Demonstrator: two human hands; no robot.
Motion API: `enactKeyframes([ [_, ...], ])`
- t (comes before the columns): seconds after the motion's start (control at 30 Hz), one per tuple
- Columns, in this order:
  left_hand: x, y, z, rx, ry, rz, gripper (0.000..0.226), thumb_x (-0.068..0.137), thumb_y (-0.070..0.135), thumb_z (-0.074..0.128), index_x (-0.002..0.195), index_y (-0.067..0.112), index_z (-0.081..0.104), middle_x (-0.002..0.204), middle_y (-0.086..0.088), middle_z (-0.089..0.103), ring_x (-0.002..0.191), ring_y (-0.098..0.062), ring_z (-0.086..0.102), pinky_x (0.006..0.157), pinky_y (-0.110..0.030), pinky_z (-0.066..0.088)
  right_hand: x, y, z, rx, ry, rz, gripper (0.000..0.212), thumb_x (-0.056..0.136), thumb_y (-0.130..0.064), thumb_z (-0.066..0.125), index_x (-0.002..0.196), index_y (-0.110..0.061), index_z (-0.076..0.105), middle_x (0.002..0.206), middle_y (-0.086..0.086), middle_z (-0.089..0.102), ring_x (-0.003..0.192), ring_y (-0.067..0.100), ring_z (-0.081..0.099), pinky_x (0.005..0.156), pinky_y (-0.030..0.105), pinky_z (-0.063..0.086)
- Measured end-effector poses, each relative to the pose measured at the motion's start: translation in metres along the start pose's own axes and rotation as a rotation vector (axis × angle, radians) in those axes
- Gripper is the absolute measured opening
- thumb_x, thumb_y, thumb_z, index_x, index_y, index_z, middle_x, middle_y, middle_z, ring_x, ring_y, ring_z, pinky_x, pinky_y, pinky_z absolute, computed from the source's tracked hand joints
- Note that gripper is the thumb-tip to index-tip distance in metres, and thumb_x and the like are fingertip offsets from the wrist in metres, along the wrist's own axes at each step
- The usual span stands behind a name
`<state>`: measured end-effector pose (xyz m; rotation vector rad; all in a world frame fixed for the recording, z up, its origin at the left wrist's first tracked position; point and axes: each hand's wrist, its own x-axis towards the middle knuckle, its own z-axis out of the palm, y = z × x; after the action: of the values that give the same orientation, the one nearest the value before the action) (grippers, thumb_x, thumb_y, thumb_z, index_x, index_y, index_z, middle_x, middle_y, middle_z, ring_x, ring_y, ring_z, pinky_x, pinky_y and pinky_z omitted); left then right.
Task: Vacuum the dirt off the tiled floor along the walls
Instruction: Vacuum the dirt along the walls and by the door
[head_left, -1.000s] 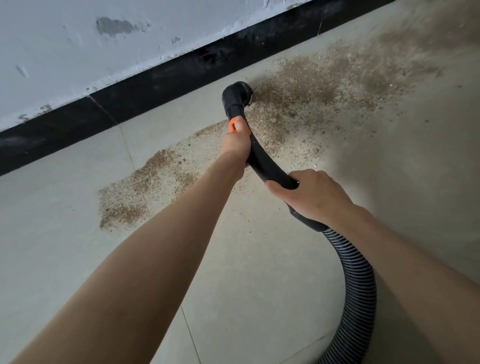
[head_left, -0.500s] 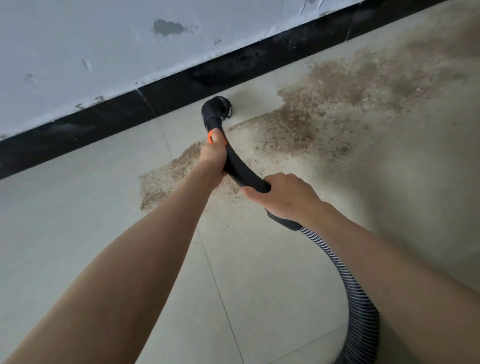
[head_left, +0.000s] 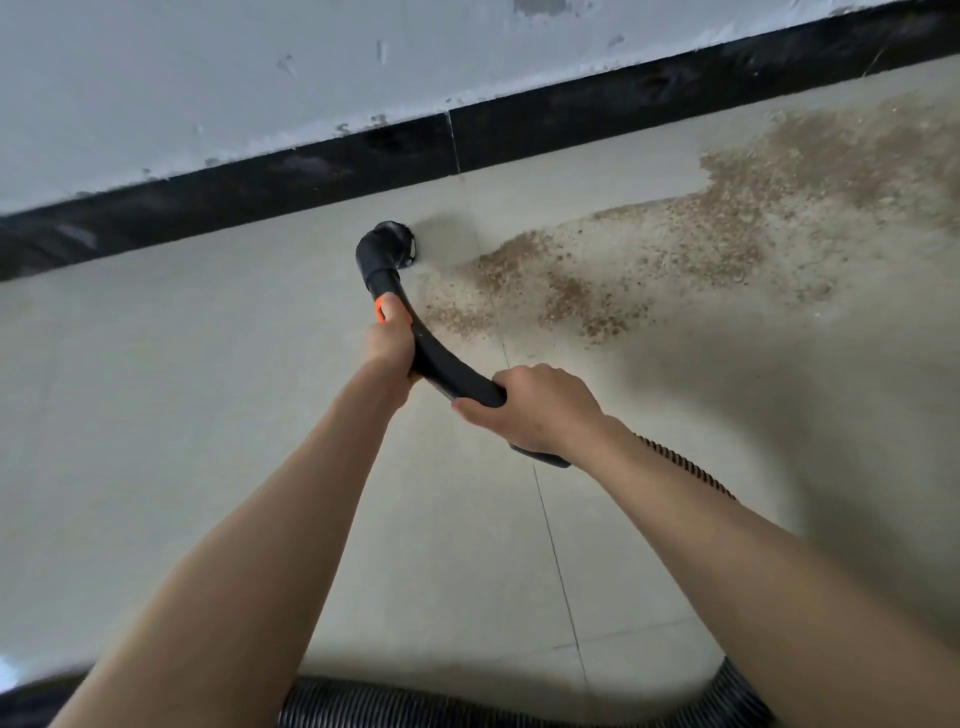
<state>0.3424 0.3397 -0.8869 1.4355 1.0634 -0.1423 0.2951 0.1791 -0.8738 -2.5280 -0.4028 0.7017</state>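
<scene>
The person holds a curved black plastic vacuum wand (head_left: 441, 364) with both hands, and each grip is clenched around it. The left hand (head_left: 389, 343) wraps the tube just behind its orange plastic collar (head_left: 381, 310), with the thumb laid forward onto the collar; being close to the working end, this hand probably steers. The right hand (head_left: 535, 410) clasps the wand lower down, near where it joins the ribbed grey flexible hose (head_left: 691, 470), likely to carry the weight and drive the stroke. The hose loops back behind the right forearm and reappears along the bottom edge of the view.

The round black nozzle (head_left: 387, 249) at the wand's tip is down at the pale beige tiled floor (head_left: 208, 389), near the glossy black skirting strip (head_left: 311, 171) that runs under the scuffed white painted wall (head_left: 208, 78). Whether the nozzle actually touches the tile cannot be told.

The task's thing, the brown gritty dirt (head_left: 597, 280), lies in a scattered band that begins just right of the nozzle and spreads away to the right, growing denser toward the wall in the far corner of the view. The floor to the left of the nozzle looks free of grit, so the work seems to run from left to right, with most of the visible patch left to clear
</scene>
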Motion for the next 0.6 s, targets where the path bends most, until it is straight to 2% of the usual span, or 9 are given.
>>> enactKeyframes([
  [0.1,-0.007,-0.017,-0.021,0.006,0.026,-0.017,0.038,0.096,0.046,0.033,0.084,0.014,0.047,0.084,-0.003,0.054,0.075,-0.019,0.055,0.061,-0.029,0.049,-0.011,-0.008,0.018,-0.064,0.018,-0.025,0.052,0.085,-0.071,0.046,0.069,-0.022,0.050,0.062,-0.004,0.057,0.057,0.015,0.054,0.049,0.028,0.033],
  [0.23,-0.019,-0.046,-0.042,-0.014,0.046,0.002,0.042,0.096,0.049,0.030,0.096,0.012,0.052,0.096,-0.008,0.058,0.091,-0.026,0.058,0.072,-0.033,0.050,-0.030,-0.011,0.036,-0.116,0.011,-0.051,0.051,0.085,-0.071,0.046,0.066,-0.025,0.043,0.061,-0.003,0.051,0.054,0.014,0.047,0.047,0.029,0.029],
  [0.37,-0.028,-0.063,-0.048,-0.030,0.060,0.012,0.045,0.096,0.050,0.029,0.087,0.012,0.053,0.099,-0.012,0.058,0.097,-0.029,0.059,0.088,-0.042,0.050,-0.044,-0.009,0.043,-0.150,0.009,-0.072,0.051,0.085,-0.072,0.046,0.065,-0.026,0.039,0.059,-0.004,0.046,0.052,0.014,0.042,0.047,0.029,0.026],
  [0.5,-0.035,-0.073,-0.046,-0.027,0.072,0.004,0.056,0.095,0.051,0.028,0.114,0.005,0.053,0.105,-0.012,0.060,0.102,-0.030,0.060,0.096,-0.045,0.048,-0.055,-0.004,0.046,-0.149,-0.017,-0.053,0.050,0.085,-0.072,0.045,0.066,-0.025,0.040,0.060,-0.005,0.047,0.056,0.018,0.044,0.047,0.028,0.025],
  [0.6,-0.038,-0.070,-0.039,-0.005,0.050,0.006,0.058,0.096,0.052,0.027,0.120,0.005,0.052,0.102,-0.008,0.059,0.097,-0.026,0.058,0.096,-0.043,0.048,-0.056,0.001,0.042,-0.145,-0.013,-0.031,0.051,0.084,-0.072,0.045,0.067,-0.024,0.043,0.061,-0.005,0.048,0.058,0.019,0.046,0.048,0.028,0.026],
])
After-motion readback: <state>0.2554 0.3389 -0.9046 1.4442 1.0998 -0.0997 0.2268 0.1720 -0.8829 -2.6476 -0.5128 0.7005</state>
